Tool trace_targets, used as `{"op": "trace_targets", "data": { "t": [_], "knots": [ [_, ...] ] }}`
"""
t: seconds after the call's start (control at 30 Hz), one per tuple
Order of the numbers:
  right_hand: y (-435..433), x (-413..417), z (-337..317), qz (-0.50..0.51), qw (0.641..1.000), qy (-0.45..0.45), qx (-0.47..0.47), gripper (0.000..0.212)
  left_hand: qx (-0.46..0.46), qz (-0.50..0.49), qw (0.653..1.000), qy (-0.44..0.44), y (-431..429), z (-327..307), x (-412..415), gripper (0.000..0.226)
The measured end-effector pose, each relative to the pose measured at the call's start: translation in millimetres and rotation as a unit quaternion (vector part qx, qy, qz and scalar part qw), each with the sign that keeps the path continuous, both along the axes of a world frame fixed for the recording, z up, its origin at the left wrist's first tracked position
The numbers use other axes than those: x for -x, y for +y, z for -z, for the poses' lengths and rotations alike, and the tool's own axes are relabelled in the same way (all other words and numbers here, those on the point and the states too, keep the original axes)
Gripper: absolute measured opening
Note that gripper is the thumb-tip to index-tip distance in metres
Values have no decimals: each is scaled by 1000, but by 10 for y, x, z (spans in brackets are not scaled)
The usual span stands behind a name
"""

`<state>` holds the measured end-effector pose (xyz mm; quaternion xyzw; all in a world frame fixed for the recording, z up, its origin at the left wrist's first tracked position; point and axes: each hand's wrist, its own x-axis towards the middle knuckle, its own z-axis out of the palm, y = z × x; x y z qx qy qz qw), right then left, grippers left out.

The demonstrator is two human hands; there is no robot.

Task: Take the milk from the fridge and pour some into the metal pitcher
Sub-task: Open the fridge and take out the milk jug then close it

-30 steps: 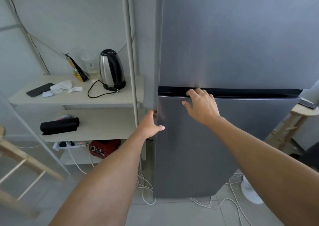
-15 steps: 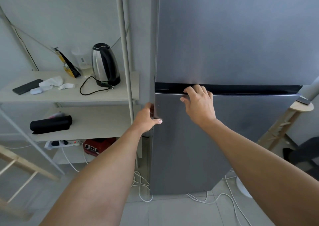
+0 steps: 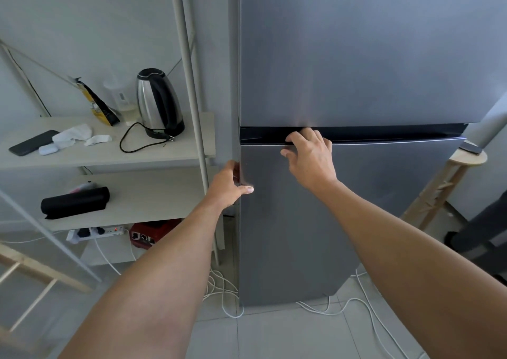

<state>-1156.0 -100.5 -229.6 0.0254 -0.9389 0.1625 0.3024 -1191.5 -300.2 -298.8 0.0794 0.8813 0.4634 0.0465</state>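
Observation:
A tall grey two-door fridge (image 3: 356,56) fills the right half of the head view, both doors closed. My right hand (image 3: 310,158) hooks its fingers into the dark handle groove along the top of the lower door (image 3: 301,235). My left hand (image 3: 229,187) grips the left edge of that lower door, thumb on the front face, fingers behind the edge. No milk and no metal pitcher are in view.
Left of the fridge stands a shelf rack (image 3: 109,155) with a steel kettle (image 3: 159,103), a phone (image 3: 33,142), tissues and a black roll (image 3: 75,202). A power strip and white cables (image 3: 219,290) lie on the floor. A wooden stool (image 3: 450,183) stands at right.
My left hand has closed further around the lower door's left edge. The right hand stays in the handle groove. The view has shifted slightly.

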Motion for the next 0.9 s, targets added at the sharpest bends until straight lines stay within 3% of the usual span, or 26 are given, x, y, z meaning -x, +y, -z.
{"op": "trace_targets", "data": {
  "t": [0.27,0.43,0.53,0.63,0.9],
  "knots": [
    [118,-317,50,-35,999,25,-3,16,8,0,1000,-5,-31,37,-368,55],
    [251,-813,-50,-75,997,-10,10,20,14,-21,1000,-15,109,-16,-995,57],
    [385,-1183,-116,-99,994,-36,24,22,18,-29,999,-28,226,-39,-1437,70],
    [574,-1667,-149,-118,988,-75,61,24,26,-8,999,-33,379,-69,-1924,88],
    [1178,-2929,-256,-88,963,-126,222,37,93,67,993,-38,1084,-152,-3241,104]
  ]
}}
